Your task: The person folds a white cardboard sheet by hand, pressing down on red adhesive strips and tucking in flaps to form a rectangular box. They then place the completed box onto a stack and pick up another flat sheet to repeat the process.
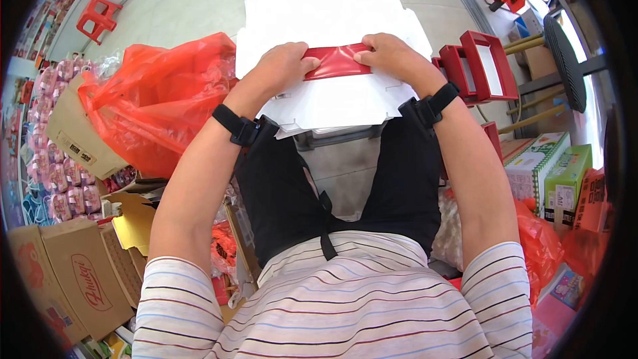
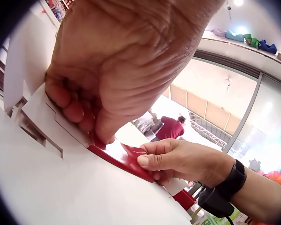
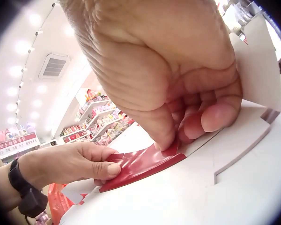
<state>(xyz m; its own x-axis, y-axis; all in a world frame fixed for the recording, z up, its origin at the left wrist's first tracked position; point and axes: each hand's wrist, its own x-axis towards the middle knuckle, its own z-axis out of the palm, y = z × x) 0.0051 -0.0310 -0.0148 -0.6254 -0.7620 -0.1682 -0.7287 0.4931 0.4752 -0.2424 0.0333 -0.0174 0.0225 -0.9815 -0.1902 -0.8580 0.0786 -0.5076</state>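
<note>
- And there was the left hand [image 1: 286,66], fingers curled, thumb down on the glossy red panel [image 1: 339,62], pinching its left end!
- Over on the other side, the right hand [image 1: 393,60] matched it, fingers bent and thumb pressed on, gripping the right end.
- The panel itself lay between the two hands, stretched across the white die-cut cardboard [image 1: 325,103], its surface creased and shining.
- That cardboard sat above the person's knees, notched flaps along its edges.
- Out wide, a translucent red plastic bag [image 1: 163,96] bulged beyond the left forearm, and red trays [image 1: 488,66] stood near the right hand.
</note>
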